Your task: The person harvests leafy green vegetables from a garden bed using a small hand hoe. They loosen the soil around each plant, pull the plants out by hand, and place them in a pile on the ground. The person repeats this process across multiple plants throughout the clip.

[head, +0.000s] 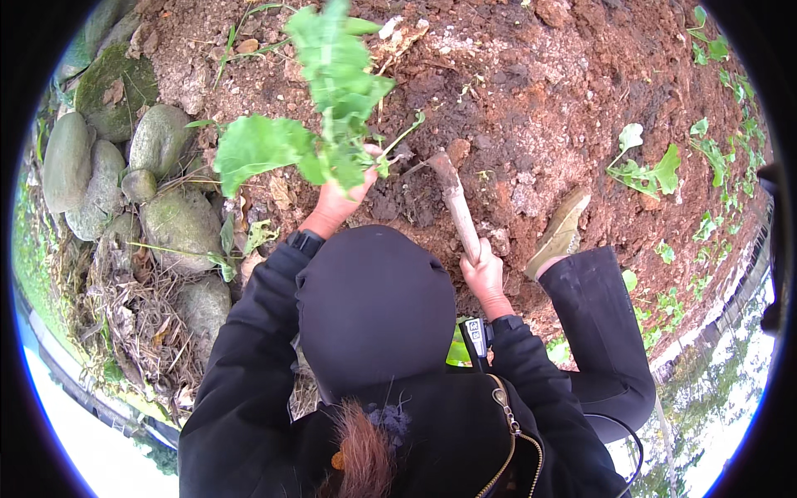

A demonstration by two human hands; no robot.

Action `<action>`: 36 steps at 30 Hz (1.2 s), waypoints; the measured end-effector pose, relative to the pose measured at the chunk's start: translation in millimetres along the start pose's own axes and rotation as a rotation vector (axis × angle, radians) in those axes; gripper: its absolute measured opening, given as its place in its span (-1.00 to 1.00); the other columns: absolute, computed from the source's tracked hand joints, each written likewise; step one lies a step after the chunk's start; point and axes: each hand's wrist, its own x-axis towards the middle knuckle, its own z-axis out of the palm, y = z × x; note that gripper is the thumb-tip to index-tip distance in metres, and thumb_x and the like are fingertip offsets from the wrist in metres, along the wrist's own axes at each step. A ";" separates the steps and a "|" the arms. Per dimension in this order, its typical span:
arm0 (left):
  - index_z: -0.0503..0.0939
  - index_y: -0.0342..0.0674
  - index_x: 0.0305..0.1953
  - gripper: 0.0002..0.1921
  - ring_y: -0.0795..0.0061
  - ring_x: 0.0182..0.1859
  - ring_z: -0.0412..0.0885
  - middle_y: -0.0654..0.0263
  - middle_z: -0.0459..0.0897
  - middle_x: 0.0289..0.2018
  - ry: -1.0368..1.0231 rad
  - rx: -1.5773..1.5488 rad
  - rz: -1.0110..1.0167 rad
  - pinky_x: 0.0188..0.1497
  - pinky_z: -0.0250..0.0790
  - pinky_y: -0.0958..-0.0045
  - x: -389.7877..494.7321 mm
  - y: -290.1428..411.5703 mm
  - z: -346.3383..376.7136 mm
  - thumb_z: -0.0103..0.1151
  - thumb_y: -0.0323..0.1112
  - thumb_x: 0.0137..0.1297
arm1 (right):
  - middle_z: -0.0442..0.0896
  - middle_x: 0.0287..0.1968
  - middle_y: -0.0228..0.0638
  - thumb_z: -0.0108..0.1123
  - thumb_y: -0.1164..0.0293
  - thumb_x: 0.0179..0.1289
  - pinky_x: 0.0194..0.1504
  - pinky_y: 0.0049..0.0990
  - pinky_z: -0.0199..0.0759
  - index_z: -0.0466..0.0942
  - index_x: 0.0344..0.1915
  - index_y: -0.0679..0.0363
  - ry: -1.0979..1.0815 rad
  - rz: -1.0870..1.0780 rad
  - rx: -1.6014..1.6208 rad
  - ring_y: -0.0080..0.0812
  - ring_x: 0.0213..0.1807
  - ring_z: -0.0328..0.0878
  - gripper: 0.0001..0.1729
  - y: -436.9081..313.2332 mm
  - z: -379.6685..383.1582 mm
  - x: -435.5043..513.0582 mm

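Note:
My left hand [342, 196] is closed around the lower stems of a leafy green plant [330, 81], whose broad leaves spread upward and to the left, slightly blurred. Its thin pale roots or stem end show just right of my fingers, above dark loosened soil [405, 193]. The wooden handle of a small hand hoe [462, 215] is gripped in my right hand [484, 271]. The hoe's soil-caked head [441, 163] points up and left, with a thin metal part reaching towards the plant's base; whether it touches the roots I cannot tell.
Rounded stones [180, 227], some mossy, are stacked at the left beside dry straw [134, 311]. A small leafy plant [647, 174] stands in the reddish soil at the right, with more seedlings [716, 159] beyond. My shoe [559, 233] rests on the soil right of the hoe.

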 end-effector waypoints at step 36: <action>0.56 -0.17 -0.21 -0.76 0.06 -0.23 0.56 0.10 0.61 -0.32 -0.336 0.729 0.074 -0.16 0.44 0.26 44.0 -6.1 41.7 0.12 -0.35 0.04 | 0.57 -0.42 -0.21 0.22 0.37 -0.06 -0.21 -0.40 0.43 0.46 -0.27 0.27 -0.101 0.319 0.269 -0.37 -0.37 0.52 -0.68 -25.0 -22.8 -11.1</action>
